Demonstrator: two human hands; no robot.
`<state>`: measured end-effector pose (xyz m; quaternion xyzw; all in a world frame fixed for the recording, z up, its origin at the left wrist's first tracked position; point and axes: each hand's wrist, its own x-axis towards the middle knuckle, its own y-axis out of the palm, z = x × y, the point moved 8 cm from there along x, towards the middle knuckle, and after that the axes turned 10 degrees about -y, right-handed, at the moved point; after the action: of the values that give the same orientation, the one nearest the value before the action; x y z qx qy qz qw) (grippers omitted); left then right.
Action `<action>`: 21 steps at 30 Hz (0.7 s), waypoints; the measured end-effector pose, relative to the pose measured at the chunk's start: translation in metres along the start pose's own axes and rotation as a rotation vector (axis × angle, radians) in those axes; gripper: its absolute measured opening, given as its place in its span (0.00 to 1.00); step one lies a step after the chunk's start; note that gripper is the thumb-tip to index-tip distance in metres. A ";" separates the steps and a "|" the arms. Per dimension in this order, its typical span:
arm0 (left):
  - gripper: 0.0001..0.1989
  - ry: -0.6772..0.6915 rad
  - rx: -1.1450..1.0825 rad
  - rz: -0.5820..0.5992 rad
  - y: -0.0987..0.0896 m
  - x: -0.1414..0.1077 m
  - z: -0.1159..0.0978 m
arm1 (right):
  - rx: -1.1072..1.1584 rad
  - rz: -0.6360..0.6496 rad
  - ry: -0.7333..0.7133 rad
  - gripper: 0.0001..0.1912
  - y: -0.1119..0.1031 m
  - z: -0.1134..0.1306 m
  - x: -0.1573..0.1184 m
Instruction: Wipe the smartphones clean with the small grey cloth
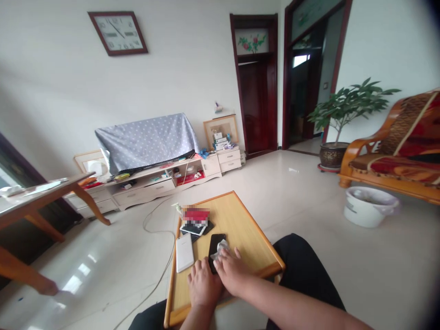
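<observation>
Black phone [213, 250]: lies flat on the near part of the tabletop [244, 229], long axis running near to far. Crumpled white tissue [222, 246] rests on the screen, toward its right side.

Right hand [233, 271]: holds the tissue under bent fingers, against the phone; one finger stands out to the right. Left hand [203, 283]: palm down at the near left end of the phone, fingers slightly apart, tips beside its edge. Cannot tell whether it grips the phone. Wrists close together at the near edge.

Left of the phone, apart from it: white device [184, 253], lying flat near the left rim. Just beyond: white-framed tablet [194, 229] on top of dark items, with a red item [201, 214], partly pixelated, at its far side. Small bottle [178, 208] at the far left; detail too small to read.

Floor, left: pale cable [161, 231] curves alongside. Floor, right: white bucket [364, 213], near a wooden sofa [374, 167]; potted plant [354, 103] just beyond it. Far side: low white cabinet [144, 196] bearing a wide object under a dotted grey-blue cloth [147, 142]. Wall clock [118, 33] above, to the left.
</observation>
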<state>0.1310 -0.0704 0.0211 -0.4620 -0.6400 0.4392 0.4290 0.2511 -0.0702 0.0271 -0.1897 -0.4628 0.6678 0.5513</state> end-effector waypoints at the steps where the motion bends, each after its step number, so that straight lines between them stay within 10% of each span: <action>1: 0.21 -0.006 -0.002 0.003 -0.001 0.000 -0.002 | -0.003 0.006 0.026 0.31 -0.006 -0.005 0.010; 6: 0.27 -0.023 0.031 0.030 -0.002 -0.002 -0.008 | -0.004 0.014 0.088 0.31 -0.020 -0.017 0.037; 13: 0.18 -0.003 0.067 0.080 0.009 0.003 -0.001 | 0.031 0.027 0.018 0.31 0.008 0.007 -0.010; 21: 0.29 -0.027 0.048 0.059 0.001 -0.001 -0.011 | 0.044 0.010 0.123 0.30 -0.021 -0.025 0.046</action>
<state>0.1422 -0.0691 0.0230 -0.4641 -0.6211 0.4729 0.4185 0.2675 -0.0186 0.0434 -0.2206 -0.4124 0.6677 0.5792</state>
